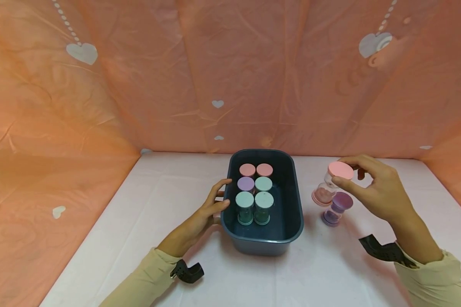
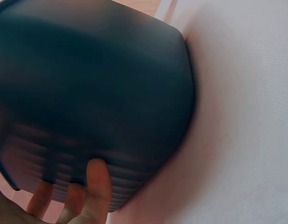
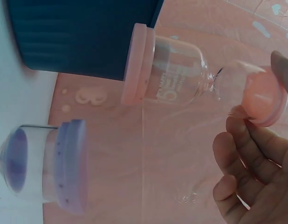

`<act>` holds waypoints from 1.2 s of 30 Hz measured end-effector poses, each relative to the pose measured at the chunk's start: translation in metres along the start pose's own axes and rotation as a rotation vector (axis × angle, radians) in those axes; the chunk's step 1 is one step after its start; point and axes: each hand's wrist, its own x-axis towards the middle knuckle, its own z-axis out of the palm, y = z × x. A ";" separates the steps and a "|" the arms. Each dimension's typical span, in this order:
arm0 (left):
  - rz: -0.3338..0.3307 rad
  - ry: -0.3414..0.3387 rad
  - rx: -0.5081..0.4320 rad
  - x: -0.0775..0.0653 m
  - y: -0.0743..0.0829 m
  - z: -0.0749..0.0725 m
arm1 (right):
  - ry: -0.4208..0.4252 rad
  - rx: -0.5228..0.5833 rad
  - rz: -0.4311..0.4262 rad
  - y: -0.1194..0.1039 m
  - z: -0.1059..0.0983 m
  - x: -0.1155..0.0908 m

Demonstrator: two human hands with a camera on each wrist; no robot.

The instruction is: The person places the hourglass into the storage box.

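Note:
My right hand (image 1: 380, 187) pinches a pink-capped hourglass sand timer (image 1: 324, 194) by one end cap, thumb and fingertips on it. This timer leans, and printed lettering shows on its glass in the right wrist view. Just beside it a purple-capped sand timer (image 1: 336, 209) stands on the table. The left hand (image 1: 201, 217) rests against the left side of a dark blue bin (image 1: 261, 245), fingertips at the rim and on the ridged outer wall. Inside the bin stand two pink-capped timers (image 1: 247, 170), one purple-capped timer (image 1: 246, 184) and three mint-capped timers (image 1: 264, 199).
A white cloth (image 1: 230, 281) covers the table under the bin. Behind and at the sides hangs an orange-pink sheet (image 1: 246, 76) with pale hearts. Black wrist bands (image 1: 187, 272) sit at both sleeves.

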 end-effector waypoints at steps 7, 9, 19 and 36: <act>0.008 -0.002 -0.002 0.000 -0.001 0.000 | 0.022 0.007 -0.028 -0.002 -0.002 0.000; 0.007 0.000 -0.004 0.000 -0.001 0.000 | 0.028 0.012 -0.034 -0.002 -0.002 0.000; -0.002 0.005 0.002 0.001 -0.001 0.000 | 0.041 0.011 -0.060 -0.008 -0.005 -0.001; 0.012 -0.004 -0.007 0.001 -0.003 -0.001 | 0.040 0.055 -0.146 -0.024 -0.004 -0.004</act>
